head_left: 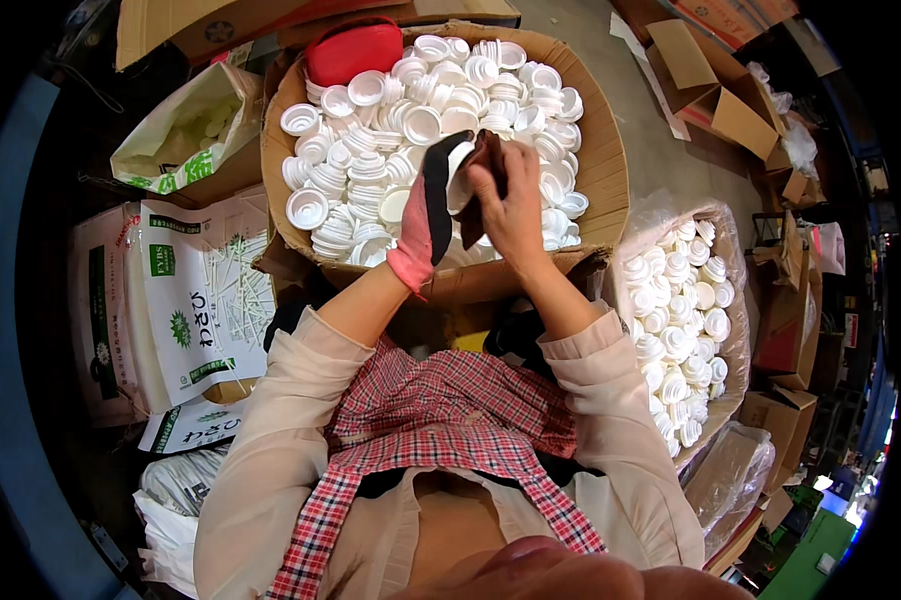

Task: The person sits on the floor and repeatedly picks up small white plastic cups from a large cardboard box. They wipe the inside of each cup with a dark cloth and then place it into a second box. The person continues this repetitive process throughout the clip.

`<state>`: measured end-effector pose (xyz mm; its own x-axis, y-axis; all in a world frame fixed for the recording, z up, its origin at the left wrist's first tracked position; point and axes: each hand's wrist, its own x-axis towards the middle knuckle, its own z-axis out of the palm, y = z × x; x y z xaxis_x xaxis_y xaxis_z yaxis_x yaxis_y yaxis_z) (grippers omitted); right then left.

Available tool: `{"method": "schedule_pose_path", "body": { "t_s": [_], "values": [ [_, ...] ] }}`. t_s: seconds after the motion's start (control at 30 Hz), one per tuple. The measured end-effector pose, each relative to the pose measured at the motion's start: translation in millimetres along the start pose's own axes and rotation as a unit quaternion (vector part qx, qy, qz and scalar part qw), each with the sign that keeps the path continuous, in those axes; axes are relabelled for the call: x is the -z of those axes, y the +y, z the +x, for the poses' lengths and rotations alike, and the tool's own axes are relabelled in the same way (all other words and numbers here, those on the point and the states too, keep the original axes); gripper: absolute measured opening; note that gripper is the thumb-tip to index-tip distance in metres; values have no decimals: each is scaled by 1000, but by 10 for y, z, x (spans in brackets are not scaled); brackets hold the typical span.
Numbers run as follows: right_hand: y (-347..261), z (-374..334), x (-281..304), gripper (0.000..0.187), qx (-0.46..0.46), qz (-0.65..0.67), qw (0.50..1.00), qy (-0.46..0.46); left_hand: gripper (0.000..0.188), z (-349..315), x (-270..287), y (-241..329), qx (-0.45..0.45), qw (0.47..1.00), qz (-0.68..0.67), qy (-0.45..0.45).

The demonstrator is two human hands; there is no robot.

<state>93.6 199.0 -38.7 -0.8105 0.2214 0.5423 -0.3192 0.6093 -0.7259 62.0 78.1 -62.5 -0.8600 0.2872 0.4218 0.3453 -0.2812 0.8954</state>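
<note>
In front of me, a large cardboard box point(601, 150) is filled with loose white plastic cap-like pieces point(461, 97), round and ridged. Above it, my left hand point(431, 210), in a pink and black glove, is closed around one white piece point(460, 178). My bare right hand point(516, 205) grips a limp dark brown piece point(487, 155), perhaps cloth or leather, against that white piece. Fingers of both hands partly cover what they hold. A red pouch-like thing point(354, 52) lies on the pieces at the box's far left corner.
To my right stands a plastic-lined box point(736, 300) of stacked white pieces. A white bag point(241, 135) is at the far left. Thin white sticks point(239, 285) lie on printed sacks point(176, 330) at my left. Open cardboard boxes point(716, 90) stand at the far right.
</note>
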Motion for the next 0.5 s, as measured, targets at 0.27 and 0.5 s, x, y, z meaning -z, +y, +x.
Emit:
{"method": "schedule_pose_path", "body": {
  "t_s": [0.27, 0.5],
  "values": [
    [49, -231, -262, 29, -164, 183, 960, -137, 39, 14, 127, -240, 29, 998, 6, 61],
    [116, 78, 174, 30, -129, 195, 972, 6, 63, 172, 294, 315, 126, 989, -62, 43]
  ]
}}
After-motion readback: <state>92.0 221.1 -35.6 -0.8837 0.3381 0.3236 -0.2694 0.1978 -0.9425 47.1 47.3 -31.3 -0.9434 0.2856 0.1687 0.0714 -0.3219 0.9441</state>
